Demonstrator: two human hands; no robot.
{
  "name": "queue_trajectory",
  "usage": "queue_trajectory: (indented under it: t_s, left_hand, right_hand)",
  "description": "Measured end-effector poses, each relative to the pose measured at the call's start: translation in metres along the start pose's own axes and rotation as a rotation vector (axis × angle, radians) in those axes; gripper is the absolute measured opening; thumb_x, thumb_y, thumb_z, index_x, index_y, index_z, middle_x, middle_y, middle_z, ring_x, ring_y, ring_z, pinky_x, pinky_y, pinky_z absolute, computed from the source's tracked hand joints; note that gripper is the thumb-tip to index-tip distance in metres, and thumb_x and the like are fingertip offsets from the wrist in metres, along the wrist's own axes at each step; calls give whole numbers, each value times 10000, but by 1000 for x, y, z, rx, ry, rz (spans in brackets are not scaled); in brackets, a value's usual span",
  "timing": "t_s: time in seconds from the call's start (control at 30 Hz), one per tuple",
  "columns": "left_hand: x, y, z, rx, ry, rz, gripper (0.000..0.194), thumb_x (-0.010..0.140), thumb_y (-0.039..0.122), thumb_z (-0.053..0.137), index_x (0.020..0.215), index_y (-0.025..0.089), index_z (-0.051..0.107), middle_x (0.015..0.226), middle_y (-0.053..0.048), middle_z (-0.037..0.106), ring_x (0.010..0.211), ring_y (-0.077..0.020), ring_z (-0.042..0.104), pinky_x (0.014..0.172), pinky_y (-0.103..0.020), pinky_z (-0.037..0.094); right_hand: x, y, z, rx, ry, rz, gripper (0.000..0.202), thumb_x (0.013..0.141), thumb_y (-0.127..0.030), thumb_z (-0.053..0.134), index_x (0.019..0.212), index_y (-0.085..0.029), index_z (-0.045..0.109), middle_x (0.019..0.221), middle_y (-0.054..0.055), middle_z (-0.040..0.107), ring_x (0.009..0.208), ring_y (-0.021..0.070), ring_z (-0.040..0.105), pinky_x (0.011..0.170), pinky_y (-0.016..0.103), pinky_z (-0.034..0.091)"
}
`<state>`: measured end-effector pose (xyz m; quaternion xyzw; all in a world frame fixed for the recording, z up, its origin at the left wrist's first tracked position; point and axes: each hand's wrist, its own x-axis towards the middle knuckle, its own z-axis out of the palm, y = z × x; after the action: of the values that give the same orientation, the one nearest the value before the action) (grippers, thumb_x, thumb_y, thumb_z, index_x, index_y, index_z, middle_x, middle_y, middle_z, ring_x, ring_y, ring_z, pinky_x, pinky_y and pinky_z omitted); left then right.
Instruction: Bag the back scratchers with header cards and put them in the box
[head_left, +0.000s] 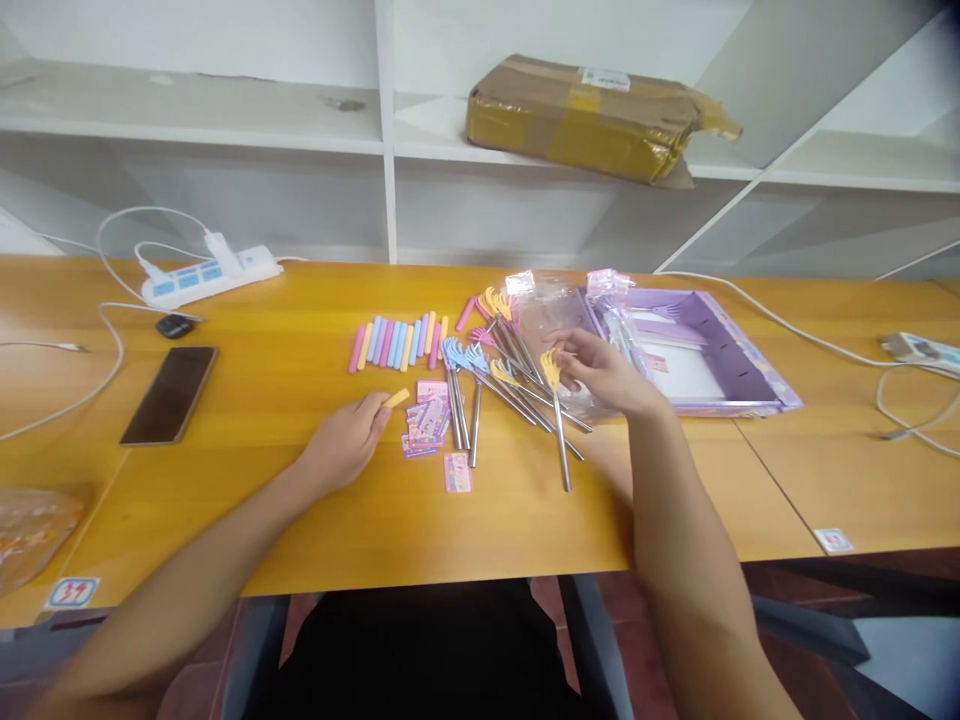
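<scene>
Tabletop [300,540] of orange-yellow wood, seen from above, with a person's bare hands at work around a small card pile [427,425]. Just left of the card pile, the left hand [346,440] has its grip closed on a yellow tube [396,398]; one end pokes out, the other is hidden inside the fingers. To the right of the card pile, the right hand [604,372] has its grip pinched near the head of a yellow-clawed rod [561,430], whose metal shaft slants down toward the person. Some fingertips are hard to make out there.

Beyond the card pile lies a row of pink, yellow, blue and purple tubes [395,345]. Immediately right of it, a heap of claw-headed rods [477,357] overlaps so much that they cannot be counted. The cards' print is too small to read.

Well to the right of the card pile sits a shallow purple box [720,407], its left side partly covered by clear plastic packaging [626,330] and the right hand. Well to the left lies a dark phone [169,395]; farther left, a clear bag [34,535] is cut off by the edge, its contents blurred.
</scene>
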<state>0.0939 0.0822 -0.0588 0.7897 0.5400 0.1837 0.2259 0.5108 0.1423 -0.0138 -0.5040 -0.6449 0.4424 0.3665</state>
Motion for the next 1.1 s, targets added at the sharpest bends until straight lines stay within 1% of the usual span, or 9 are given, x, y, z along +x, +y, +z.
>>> queue_trajectory:
  t_s: [0.07,0.13,0.23,0.3,0.4,0.53,0.7,0.87,1.1]
  left_hand:
    - [0,0,2,-23,-1,9,401,1140,475,316,1291,243,605,1025,-80,717,872,-277,675,751,-371,458]
    - [0,1,2,-53,4,23,401,1138,478,334,1296,241,617,1134,-97,728,981,-289,690,828,-390,490]
    - [1,1,2,-103,34,68,395,1137,461,362,1319,239,633,1259,-106,716,1134,-299,675,964,-415,502]
    - [1,1,1,-134,62,84,392,1138,443,374,1346,241,638,1280,-102,708,1172,-293,662,1019,-418,493]
    - [1,2,2,-180,84,90,379,1137,428,400,1354,247,652,1266,-93,706,1166,-282,656,1036,-407,486]
    - [0,3,4,-227,74,108,361,1138,424,414,1327,252,670,1195,-82,701,1106,-266,651,999,-385,493]
    - [-2,6,6,-227,94,107,353,1141,414,425,1333,235,662,1186,-85,694,1083,-257,649,988,-373,494]
    - [-2,4,7,-183,120,148,358,1152,391,413,1357,217,650,1175,-79,694,1065,-233,653,987,-370,510]
    - [-1,-3,8,-67,127,202,374,1162,346,398,1429,244,639,1140,-63,663,1038,-205,652,927,-338,523]
  right_hand:
    - [4,-3,3,48,55,3,423,893,-595,762,1125,-251,678,665,-61,466,527,124,473,527,281,372]
    - [9,-5,9,128,154,26,330,905,-559,716,1024,-254,672,615,-55,444,500,136,463,491,282,337]
    - [16,-3,26,332,306,57,274,865,-513,695,920,-267,586,608,-51,428,458,125,394,440,271,259]
    - [16,2,44,454,305,99,299,840,-514,686,888,-275,512,609,-65,382,439,109,295,422,265,193]
    - [10,10,73,552,249,163,337,830,-539,662,899,-286,450,603,-87,325,439,104,186,420,264,136]
    - [-2,14,98,605,265,157,304,846,-482,670,1014,-292,503,613,-95,334,442,101,199,450,254,150]
    - [-10,16,103,575,251,80,260,933,-513,643,983,-301,501,603,-90,314,444,109,225,450,250,161]
    - [-7,29,106,573,259,-10,313,978,-569,638,958,-292,493,585,-106,308,419,96,225,423,231,167]
    - [-7,39,105,485,366,-123,283,1016,-551,636,989,-289,535,567,-110,329,410,93,258,405,215,180]
